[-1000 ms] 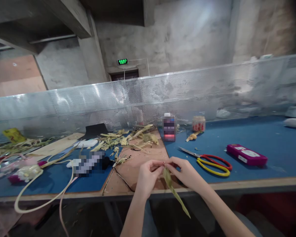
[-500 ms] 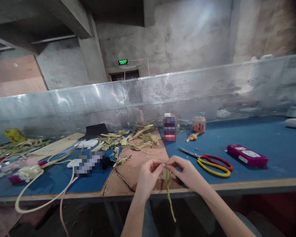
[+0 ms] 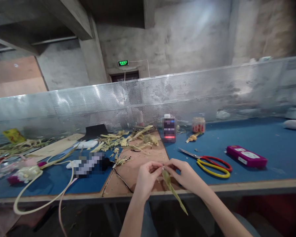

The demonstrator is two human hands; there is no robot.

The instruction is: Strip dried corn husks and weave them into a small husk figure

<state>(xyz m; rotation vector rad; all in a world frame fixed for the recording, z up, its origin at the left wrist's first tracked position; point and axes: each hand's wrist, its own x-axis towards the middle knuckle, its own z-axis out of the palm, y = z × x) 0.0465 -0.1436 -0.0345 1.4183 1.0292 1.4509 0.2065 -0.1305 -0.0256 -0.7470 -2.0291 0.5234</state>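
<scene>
The wall (image 3: 189,42) is gray, with a thick beam (image 3: 69,18) up high. A green sign (image 3: 123,63) glows above a dark doorway (image 3: 132,75). A shiny metal screen (image 3: 101,95) full of tiny holes stands behind the blue-topped table (image 3: 241,135). The floor (image 3: 93,220) underneath looks dark.

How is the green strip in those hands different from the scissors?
The green strip is dull green, but the scissors have one red and one yellow handle. The strip hangs down from the fingers, while the scissors lie on the blue tabletop. The strip looks thin and leafy; the scissors have metal blades. Both narrow to a tip.
</scene>
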